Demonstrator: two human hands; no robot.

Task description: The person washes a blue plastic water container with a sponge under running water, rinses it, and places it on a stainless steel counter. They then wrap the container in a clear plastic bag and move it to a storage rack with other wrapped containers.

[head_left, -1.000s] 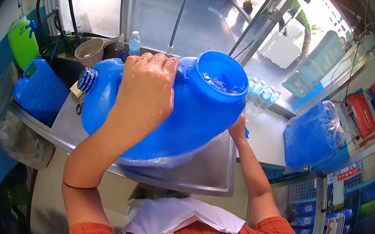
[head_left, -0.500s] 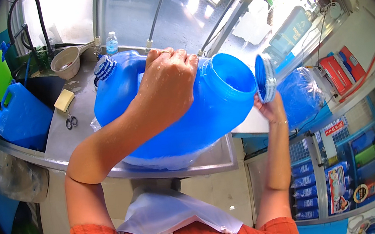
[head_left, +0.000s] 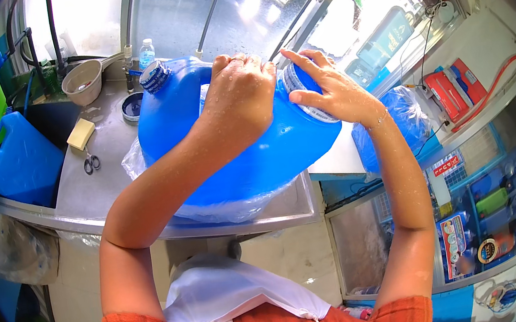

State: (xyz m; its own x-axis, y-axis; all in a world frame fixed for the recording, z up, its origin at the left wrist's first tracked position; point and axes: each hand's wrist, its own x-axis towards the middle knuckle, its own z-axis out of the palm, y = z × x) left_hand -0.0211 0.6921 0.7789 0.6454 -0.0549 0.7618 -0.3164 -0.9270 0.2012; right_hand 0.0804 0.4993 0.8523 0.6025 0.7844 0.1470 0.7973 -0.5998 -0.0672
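A big blue plastic water jug [head_left: 233, 170] lies tilted on the steel counter, its wide mouth toward the right. My left hand [head_left: 238, 96] is closed in a fist around its handle, which the hand mostly hides. Over the mouth sits a wide blue cap [head_left: 294, 85] with a printed pale band. My right hand [head_left: 343, 92] grips this cap from the right, thumb on the near side and fingers over the far side. A smaller cap [head_left: 154, 77] closes the spout at the jug's left end. Clear plastic [head_left: 232, 210] lies beneath the jug.
Left of the jug, a yellow sponge [head_left: 81, 134], scissors [head_left: 91, 163] and a dark blue ring-shaped piece [head_left: 132, 107] lie on the steel counter [head_left: 85, 198]. Behind them are a dipper [head_left: 83, 83] and a small bottle [head_left: 146, 53]. A plastic-wrapped blue container [head_left: 395, 125] stands at right.
My right hand has brought the wide cap leftward from beside the jug onto its open mouth. My left hand keeps its hold on the handle.
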